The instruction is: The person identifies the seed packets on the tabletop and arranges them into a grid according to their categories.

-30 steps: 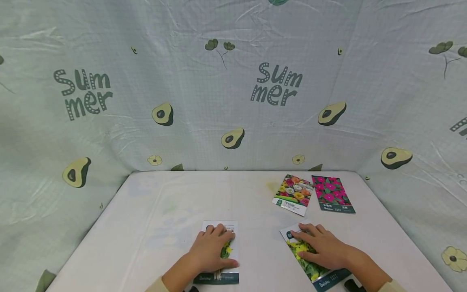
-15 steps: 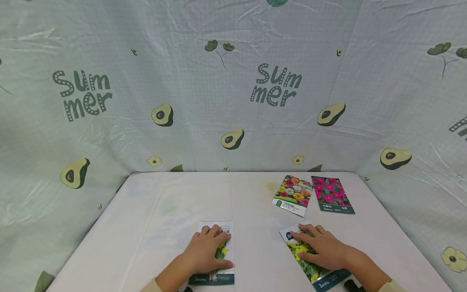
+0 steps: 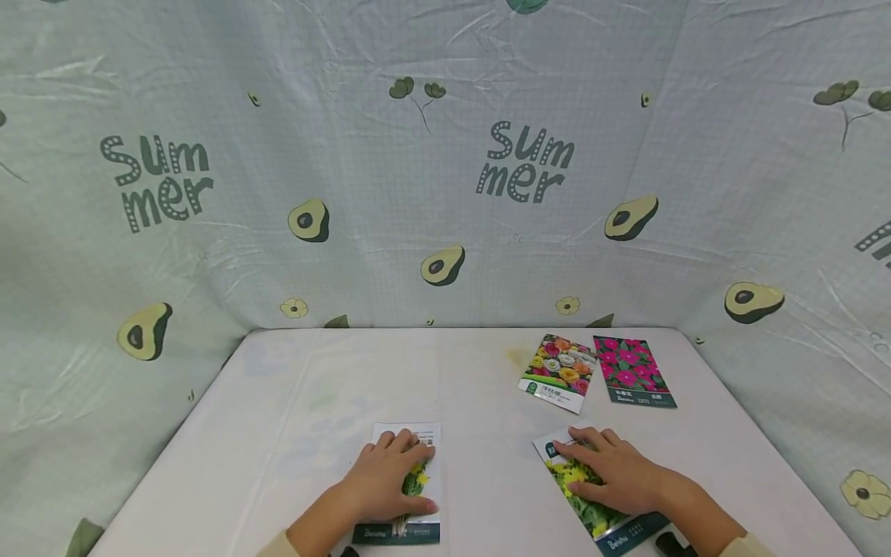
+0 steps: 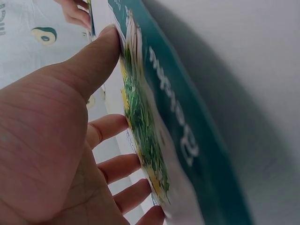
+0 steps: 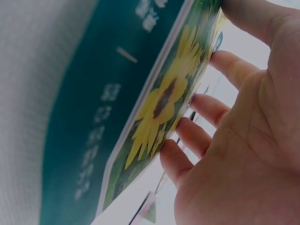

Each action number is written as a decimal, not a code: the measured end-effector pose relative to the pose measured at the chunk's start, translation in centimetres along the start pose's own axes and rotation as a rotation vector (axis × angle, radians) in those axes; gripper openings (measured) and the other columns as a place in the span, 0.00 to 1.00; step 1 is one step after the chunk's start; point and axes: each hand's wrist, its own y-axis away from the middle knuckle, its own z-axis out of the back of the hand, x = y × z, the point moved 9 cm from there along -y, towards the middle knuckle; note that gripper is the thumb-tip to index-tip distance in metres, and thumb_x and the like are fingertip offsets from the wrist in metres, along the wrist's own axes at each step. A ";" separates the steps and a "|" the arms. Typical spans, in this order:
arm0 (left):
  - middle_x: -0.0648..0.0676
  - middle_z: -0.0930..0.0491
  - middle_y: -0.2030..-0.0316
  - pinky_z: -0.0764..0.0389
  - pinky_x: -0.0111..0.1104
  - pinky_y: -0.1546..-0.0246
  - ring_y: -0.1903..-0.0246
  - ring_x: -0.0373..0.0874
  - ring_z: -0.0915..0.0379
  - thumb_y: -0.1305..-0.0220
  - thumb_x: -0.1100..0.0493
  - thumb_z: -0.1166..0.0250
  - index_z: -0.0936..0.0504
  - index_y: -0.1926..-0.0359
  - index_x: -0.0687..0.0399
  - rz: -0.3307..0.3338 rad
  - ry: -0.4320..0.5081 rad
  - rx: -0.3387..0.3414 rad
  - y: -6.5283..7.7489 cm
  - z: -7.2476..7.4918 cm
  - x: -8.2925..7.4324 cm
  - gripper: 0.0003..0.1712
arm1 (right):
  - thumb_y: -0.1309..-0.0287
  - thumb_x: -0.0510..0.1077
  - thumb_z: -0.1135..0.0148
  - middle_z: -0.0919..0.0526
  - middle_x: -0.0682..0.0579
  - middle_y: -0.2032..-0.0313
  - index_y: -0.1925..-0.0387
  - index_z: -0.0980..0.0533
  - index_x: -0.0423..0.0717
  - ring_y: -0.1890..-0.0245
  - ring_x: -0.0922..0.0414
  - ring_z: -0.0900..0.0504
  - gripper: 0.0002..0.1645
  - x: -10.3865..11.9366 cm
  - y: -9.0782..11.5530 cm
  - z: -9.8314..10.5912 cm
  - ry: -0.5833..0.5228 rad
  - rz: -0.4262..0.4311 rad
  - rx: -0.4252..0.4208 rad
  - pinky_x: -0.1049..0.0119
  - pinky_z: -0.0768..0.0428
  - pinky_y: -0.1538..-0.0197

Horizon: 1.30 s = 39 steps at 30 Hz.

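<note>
My left hand (image 3: 381, 483) lies over a white seed packet (image 3: 430, 530) with a teal lower band, near the front of the table. In the left wrist view its thumb and fingertips press on the printed face of green leaves, and no finger wraps an edge. On the right, my right hand (image 3: 619, 473) rests spread on a second seed packet (image 3: 590, 512), which lies slanted and shows yellow flowers. The right wrist view has those fingertips touching the packet face (image 5: 164, 98) beside a large yellow bloom. Each palm hides part of its packet.
Farther back on the white table (image 3: 334, 371) lie a packet with mixed-colour blooms (image 3: 560, 370) and one with pink flowers (image 3: 635, 370), side by side. A hanging cloth with avocado prints (image 3: 376, 178) closes off the back and sides.
My left hand has slid a little to the left, and the packet under it has moved along with it. My right hand and its packet have stayed in place.
</note>
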 end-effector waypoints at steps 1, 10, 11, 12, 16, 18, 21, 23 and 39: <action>0.50 0.29 0.40 0.30 0.50 0.53 0.43 0.53 0.35 0.47 0.27 0.28 0.24 0.31 0.40 -0.001 0.001 0.001 0.0 0.0 0.0 0.46 | 0.36 0.69 0.39 0.38 0.46 0.25 0.24 0.35 0.67 0.32 0.42 0.36 0.42 0.0 0.0 0.0 -0.001 0.001 0.001 0.29 0.36 0.34; 0.50 0.31 0.38 0.31 0.50 0.51 0.42 0.52 0.36 0.47 0.28 0.27 0.26 0.29 0.38 -0.014 0.024 0.033 0.0 0.0 0.2 0.47 | 0.38 0.70 0.37 0.38 0.47 0.25 0.25 0.35 0.70 0.33 0.43 0.36 0.42 -0.1 0.1 0.1 -0.013 -0.006 -0.003 0.30 0.35 0.35; 0.50 0.31 0.38 0.31 0.50 0.51 0.42 0.52 0.37 0.47 0.29 0.27 0.26 0.29 0.38 -0.014 0.023 0.034 0.0 0.0 0.2 0.47 | 0.37 0.70 0.37 0.37 0.47 0.25 0.25 0.34 0.70 0.33 0.43 0.36 0.41 -0.1 0.1 0.0 -0.014 -0.005 -0.004 0.29 0.35 0.35; 0.50 0.31 0.38 0.31 0.50 0.51 0.42 0.52 0.36 0.47 0.29 0.27 0.26 0.29 0.38 -0.015 0.021 0.034 0.0 0.0 0.2 0.47 | 0.37 0.70 0.37 0.37 0.47 0.25 0.25 0.34 0.71 0.33 0.43 0.36 0.41 -0.1 0.1 0.1 -0.015 -0.003 -0.006 0.29 0.35 0.35; 0.51 0.31 0.38 0.31 0.50 0.51 0.42 0.52 0.36 0.47 0.29 0.26 0.26 0.29 0.38 -0.016 0.023 0.032 0.1 0.1 0.2 0.47 | 0.37 0.70 0.37 0.37 0.46 0.25 0.26 0.33 0.70 0.32 0.42 0.35 0.40 -0.1 0.1 0.1 -0.018 0.001 -0.016 0.29 0.35 0.36; 0.51 0.31 0.38 0.31 0.50 0.51 0.42 0.52 0.36 0.47 0.29 0.26 0.26 0.29 0.38 -0.017 0.027 0.032 0.2 0.2 0.2 0.47 | 0.37 0.70 0.37 0.37 0.47 0.25 0.26 0.33 0.71 0.32 0.42 0.35 0.40 0.0 0.1 0.1 -0.017 0.000 -0.021 0.29 0.35 0.36; 0.51 0.31 0.38 0.31 0.50 0.51 0.42 0.52 0.36 0.47 0.29 0.27 0.26 0.29 0.38 -0.018 0.029 0.035 0.2 0.2 0.2 0.47 | 0.38 0.71 0.38 0.37 0.47 0.25 0.26 0.33 0.71 0.32 0.42 0.36 0.40 0.1 0.1 0.2 -0.017 -0.003 -0.021 0.30 0.35 0.35; 0.51 0.31 0.38 0.31 0.50 0.51 0.42 0.52 0.36 0.47 0.29 0.27 0.27 0.29 0.38 -0.017 0.030 0.038 0.2 0.1 0.3 0.47 | 0.37 0.72 0.39 0.37 0.47 0.25 0.26 0.33 0.71 0.32 0.42 0.36 0.40 0.2 0.1 0.2 -0.018 -0.001 -0.017 0.30 0.35 0.35; 0.51 0.31 0.36 0.30 0.52 0.49 0.41 0.53 0.36 0.47 0.28 0.27 0.27 0.28 0.37 -0.006 0.022 0.039 0.1 -0.3 0.5 0.48 | 0.39 0.73 0.38 0.36 0.46 0.26 0.25 0.34 0.71 0.33 0.43 0.35 0.43 0.7 -0.3 -0.2 0.006 -0.028 -0.023 0.31 0.35 0.35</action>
